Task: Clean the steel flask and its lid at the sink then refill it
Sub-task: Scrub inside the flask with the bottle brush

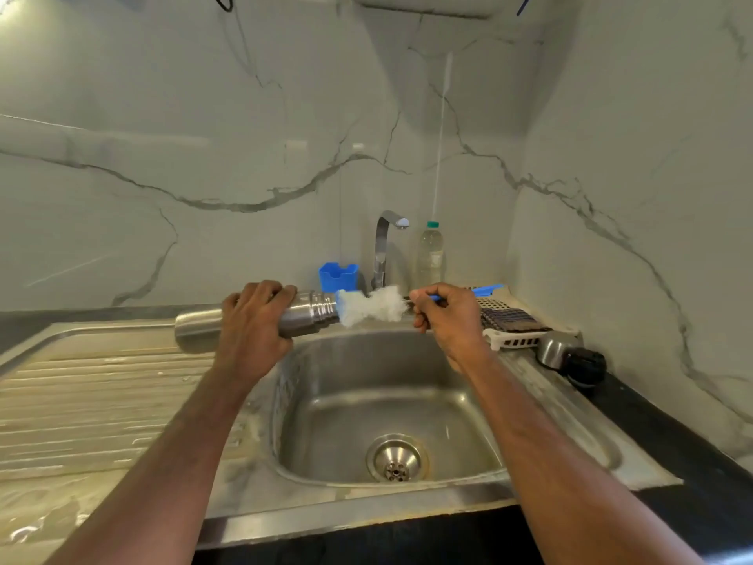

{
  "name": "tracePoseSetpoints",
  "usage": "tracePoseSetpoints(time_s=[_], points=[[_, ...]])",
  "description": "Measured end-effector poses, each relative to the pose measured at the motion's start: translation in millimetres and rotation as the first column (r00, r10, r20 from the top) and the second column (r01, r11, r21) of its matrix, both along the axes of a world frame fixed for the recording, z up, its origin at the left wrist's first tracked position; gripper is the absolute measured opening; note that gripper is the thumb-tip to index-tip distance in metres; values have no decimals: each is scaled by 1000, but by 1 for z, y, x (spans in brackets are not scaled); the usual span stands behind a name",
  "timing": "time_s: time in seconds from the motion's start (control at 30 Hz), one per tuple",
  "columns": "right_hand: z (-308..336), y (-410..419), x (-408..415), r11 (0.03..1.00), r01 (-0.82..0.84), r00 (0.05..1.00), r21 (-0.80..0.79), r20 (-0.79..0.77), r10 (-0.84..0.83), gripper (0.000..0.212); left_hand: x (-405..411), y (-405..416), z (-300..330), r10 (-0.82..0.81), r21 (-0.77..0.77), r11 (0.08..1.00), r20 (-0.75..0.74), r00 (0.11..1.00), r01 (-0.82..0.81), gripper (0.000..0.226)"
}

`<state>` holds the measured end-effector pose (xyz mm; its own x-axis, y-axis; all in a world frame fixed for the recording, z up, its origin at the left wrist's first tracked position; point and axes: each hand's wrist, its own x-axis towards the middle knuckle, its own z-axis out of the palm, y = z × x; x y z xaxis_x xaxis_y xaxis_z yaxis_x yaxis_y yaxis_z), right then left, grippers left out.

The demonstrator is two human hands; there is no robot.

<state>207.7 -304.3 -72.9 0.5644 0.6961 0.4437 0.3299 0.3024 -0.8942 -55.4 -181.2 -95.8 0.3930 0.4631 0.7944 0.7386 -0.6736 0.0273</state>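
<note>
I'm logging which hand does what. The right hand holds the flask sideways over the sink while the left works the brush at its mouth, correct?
The hands are swapped. In the head view the left hand holds the flask sideways over the sink, and the right hand works the brush at its mouth.

Flask [252, 320] left of brush [373, 305], above sink [366, 405].

Dim even light; glare top-left; edges warped.
</note>
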Motion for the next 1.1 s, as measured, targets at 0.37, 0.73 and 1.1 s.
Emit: tracePoseSetpoints(time_s=[0.37,0.73,1.1], points=[[-25,-4,-9,988,-147,955,-46,-267,130,10,15,-5,-6,11,87,996,-32,999,-8,74],[-25,-14,40,795,607,393,-6,871,-293,50,3,-5,-7,102,115,988,-22,995,-98,74],[-28,-12,37,708,690,387,-153,904,-181,46,14,1,-10,20,118,993,-93,995,-9,73]])
